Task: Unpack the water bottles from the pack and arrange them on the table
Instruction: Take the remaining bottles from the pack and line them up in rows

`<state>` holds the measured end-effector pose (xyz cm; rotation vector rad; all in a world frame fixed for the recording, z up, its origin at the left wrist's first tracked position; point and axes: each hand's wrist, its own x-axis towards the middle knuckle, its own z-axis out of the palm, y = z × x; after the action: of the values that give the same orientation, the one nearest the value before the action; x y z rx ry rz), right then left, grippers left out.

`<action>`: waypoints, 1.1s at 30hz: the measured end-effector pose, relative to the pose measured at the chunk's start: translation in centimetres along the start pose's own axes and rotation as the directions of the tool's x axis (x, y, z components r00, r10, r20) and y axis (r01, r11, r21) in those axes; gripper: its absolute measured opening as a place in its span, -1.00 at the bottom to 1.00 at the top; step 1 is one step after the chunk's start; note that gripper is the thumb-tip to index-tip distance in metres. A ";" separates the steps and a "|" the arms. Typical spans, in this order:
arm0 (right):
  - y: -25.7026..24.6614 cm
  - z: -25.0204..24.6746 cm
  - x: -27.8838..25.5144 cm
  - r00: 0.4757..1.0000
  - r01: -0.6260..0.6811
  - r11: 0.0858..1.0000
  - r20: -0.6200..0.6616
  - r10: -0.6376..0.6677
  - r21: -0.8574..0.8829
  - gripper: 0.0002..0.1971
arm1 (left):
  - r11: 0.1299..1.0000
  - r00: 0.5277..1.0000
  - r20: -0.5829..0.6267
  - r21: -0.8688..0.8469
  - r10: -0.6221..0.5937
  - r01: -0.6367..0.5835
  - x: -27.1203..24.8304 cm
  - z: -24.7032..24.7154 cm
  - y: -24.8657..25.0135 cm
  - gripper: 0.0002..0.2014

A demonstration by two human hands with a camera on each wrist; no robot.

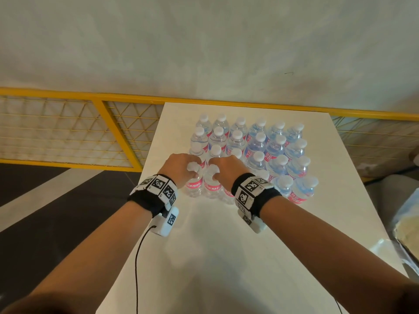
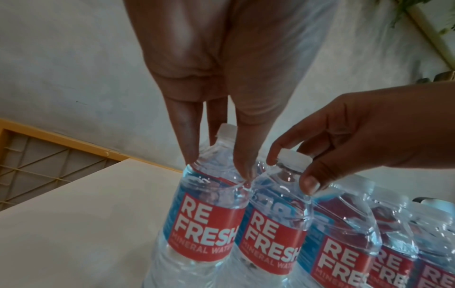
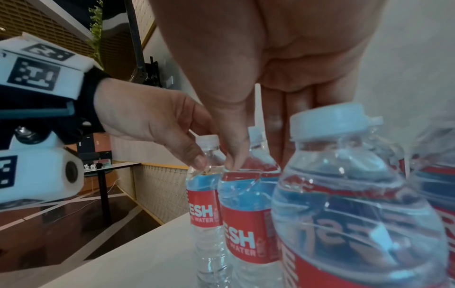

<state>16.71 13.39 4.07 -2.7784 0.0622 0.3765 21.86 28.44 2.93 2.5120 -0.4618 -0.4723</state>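
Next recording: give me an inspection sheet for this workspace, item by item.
Surface: white table, near half bare.
Job's things: water bottles upright in a tight block, clear shrink wrap still over them.
Clutter: crumpled plastic off the table's right edge.
Hands: left hand and right hand each pinch the wrap at neighbouring front-corner bottle necks.
Cables: black cable hanging from the left wrist camera.
Surroundings: pale wall, yellow mesh railing behind the table.
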 end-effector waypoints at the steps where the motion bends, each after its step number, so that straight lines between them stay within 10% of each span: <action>1: 0.1 0.1 0.0 1.000 -0.011 1.000 0.009 0.011 0.017 -0.51 | 1.000 1.000 0.006 0.005 0.001 -0.001 0.1 0.0 -0.1 -0.65; 9: 5.9 -3.4 -3.8 0.982 -0.159 0.986 -0.097 0.163 0.045 -0.50 | 0.958 0.941 -0.193 0.128 0.279 -0.258 -0.8 0.9 1.7 -0.39; 12: 8.3 -3.6 -4.9 0.968 -0.251 0.968 -0.014 0.250 -0.019 -0.48 | 0.926 0.930 -0.008 0.089 0.368 -0.366 -0.5 2.3 5.3 -0.45; 16: 9.0 -2.7 -5.4 0.973 -0.233 0.972 -0.001 0.233 -0.038 -0.51 | 0.872 0.909 0.280 0.299 0.308 -0.387 1.0 4.6 7.9 -0.50; 27: 9.4 -2.7 -5.2 0.985 -0.169 0.984 -0.032 0.168 -0.055 -0.57 | 0.820 0.910 0.247 0.401 0.334 -0.409 1.5 4.9 8.7 -0.74; 33: 12.8 -4.8 -7.7 0.957 -0.257 0.955 -0.097 0.273 0.152 -0.46 | 0.867 0.931 0.196 0.345 0.307 -0.359 0.7 5.0 10.0 -0.39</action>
<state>9.39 -0.28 6.36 -2.6559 0.4759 0.2615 18.18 18.01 4.37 2.6843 -1.1164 -0.4501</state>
